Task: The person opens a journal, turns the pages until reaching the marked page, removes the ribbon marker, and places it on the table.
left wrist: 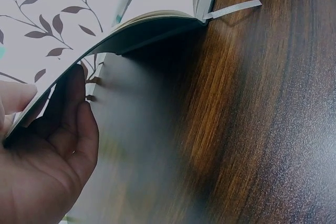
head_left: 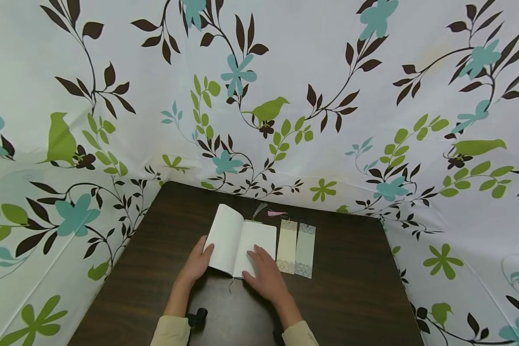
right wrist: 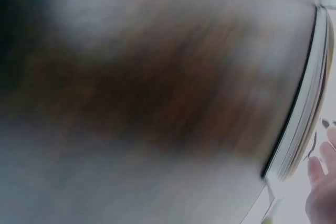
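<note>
A notebook (head_left: 226,239) with blank white pages lies spread on the dark table in the head view, its left side raised. My left hand (head_left: 196,262) pinches that left edge; in the left wrist view the thumb (left wrist: 23,97) is over the page and the fingers are under the dark cover (left wrist: 152,34). My right hand (head_left: 267,278) rests on the right page with fingers loosely extended. From the spine's lower end hangs a thin pale ribbon (left wrist: 233,10). The right wrist view catches the page block (right wrist: 302,114) and part of the right hand (right wrist: 324,195) at its right edge.
Right of the notebook lie a cream bookmark (head_left: 287,246) and a grey-green bookmark (head_left: 305,250) with patterned ends. Behind it are a grey tassel (head_left: 260,209) and a pink tassel (head_left: 277,213). Patterned cloth (head_left: 346,158) hangs along the table's back and sides.
</note>
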`<state>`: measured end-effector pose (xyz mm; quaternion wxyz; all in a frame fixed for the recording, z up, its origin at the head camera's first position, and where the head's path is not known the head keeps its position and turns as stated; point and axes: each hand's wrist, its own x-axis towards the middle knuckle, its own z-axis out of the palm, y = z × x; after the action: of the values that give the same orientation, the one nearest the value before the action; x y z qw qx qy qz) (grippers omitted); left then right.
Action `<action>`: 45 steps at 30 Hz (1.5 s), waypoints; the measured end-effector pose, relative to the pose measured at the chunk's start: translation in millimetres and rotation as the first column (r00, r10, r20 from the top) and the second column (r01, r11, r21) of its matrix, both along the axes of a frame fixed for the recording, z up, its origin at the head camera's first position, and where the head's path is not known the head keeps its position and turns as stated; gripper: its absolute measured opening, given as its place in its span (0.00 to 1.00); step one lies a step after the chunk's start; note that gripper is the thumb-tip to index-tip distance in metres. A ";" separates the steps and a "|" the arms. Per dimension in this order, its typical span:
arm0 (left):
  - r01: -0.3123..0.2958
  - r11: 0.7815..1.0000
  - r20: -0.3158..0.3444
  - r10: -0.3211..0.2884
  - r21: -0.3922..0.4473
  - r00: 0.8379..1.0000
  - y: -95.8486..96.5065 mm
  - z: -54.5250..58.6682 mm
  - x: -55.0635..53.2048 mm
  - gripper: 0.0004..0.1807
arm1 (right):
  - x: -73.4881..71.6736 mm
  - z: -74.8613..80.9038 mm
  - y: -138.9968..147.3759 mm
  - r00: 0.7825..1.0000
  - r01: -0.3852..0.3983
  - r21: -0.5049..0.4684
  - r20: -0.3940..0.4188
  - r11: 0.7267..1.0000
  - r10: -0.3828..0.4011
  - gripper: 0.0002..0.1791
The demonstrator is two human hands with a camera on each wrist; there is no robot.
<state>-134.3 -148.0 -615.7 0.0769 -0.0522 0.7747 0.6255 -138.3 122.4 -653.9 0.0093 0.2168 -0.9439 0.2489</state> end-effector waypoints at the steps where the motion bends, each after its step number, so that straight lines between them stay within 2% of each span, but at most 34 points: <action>1: -0.001 1.000 0.001 0.001 -0.003 1.000 0.1 -0.2 0.1 0.26 | -0.3 -1.1 -2.7 0.999 -0.038 0.042 -0.004 0.998 0.038 0.34; 5: 0.010 1.000 0.002 -0.010 -0.017 1.000 0.9 -0.3 0.1 0.26 | -1.4 -2.4 -9.1 0.994 -0.104 0.121 0.025 0.987 0.102 0.36; 10: 0.001 1.000 0.006 -0.001 -0.031 1.000 2.2 -2.0 -0.9 0.26 | -5.6 1.3 -10.2 0.993 -0.108 0.164 0.059 0.981 0.100 0.32; 14: -0.001 0.999 0.010 0.002 -0.036 1.000 2.9 -1.7 -0.8 0.26 | -8.2 2.8 -7.9 0.991 -0.119 0.178 0.073 0.977 0.108 0.33; 26: -0.003 0.999 0.024 0.004 -0.038 1.000 4.7 2.1 -3.6 0.26 | -10.6 7.0 -4.1 0.982 -0.122 0.095 0.153 0.988 0.107 0.31; 32: -0.010 0.999 0.003 0.010 -0.051 1.000 4.2 1.6 -3.6 0.27 | -12.1 7.1 -2.2 0.980 -0.152 0.075 0.143 0.986 0.140 0.32; 34: -0.014 0.999 0.008 0.014 -0.048 1.000 5.8 10.4 -2.0 0.26 | -13.5 7.4 -2.1 0.979 -0.154 0.065 0.145 0.986 0.143 0.32; 35: -0.013 0.999 0.006 0.013 -0.047 1.000 5.9 10.8 -2.2 0.27 | -14.6 7.5 -1.9 0.978 -0.154 0.060 0.150 0.986 0.143 0.32; 39: -0.012 0.999 0.016 0.013 -0.050 1.000 5.2 9.6 -3.0 0.25 | -18.0 8.9 -0.6 0.974 -0.157 0.044 0.173 0.987 0.147 0.31; 41: -0.010 0.999 0.011 0.011 -0.049 1.000 3.4 0.7 -4.6 0.26 | -19.5 8.5 0.3 0.972 -0.170 0.048 0.173 0.984 0.160 0.31; 45: -0.020 0.999 0.021 0.021 -0.047 1.000 3.0 -1.2 -3.9 0.25 | -20.2 8.0 1.1 0.970 -0.214 0.086 0.139 0.973 0.201 0.24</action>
<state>-138.2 -145.1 -616.9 0.0775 -0.0687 0.7876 0.6075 -158.5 123.5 -646.0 -0.0890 0.2979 -0.9259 0.2146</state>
